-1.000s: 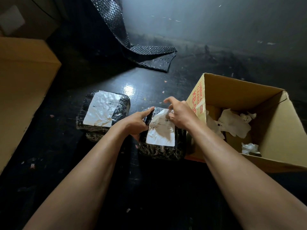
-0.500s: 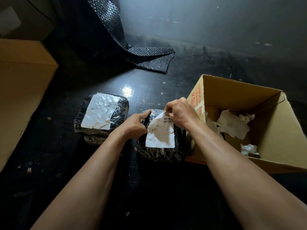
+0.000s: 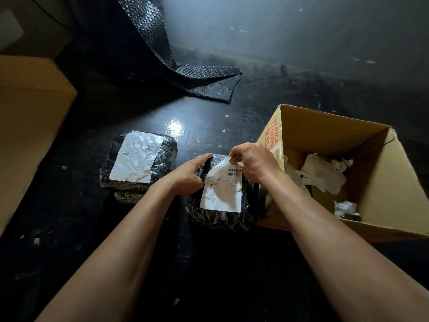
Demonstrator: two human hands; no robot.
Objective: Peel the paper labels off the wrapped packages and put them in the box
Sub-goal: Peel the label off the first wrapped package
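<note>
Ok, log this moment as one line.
phase: peel started | right hand: pinches label top corner | left hand: holds package | other package: unpeeled | box: paper scraps inside

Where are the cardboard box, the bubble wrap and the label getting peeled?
cardboard box [image 3: 380, 182], head view, inner right wall.
bubble wrap [image 3: 209, 82], head view, flat part on the floor.
paper label [image 3: 220, 194], head view, its white middle.

Dark floor [image 3: 209, 270] carries two wrapped packages [image 3: 139, 166], box [image 3: 380, 205], bubble wrap [image 3: 209, 82].
</note>
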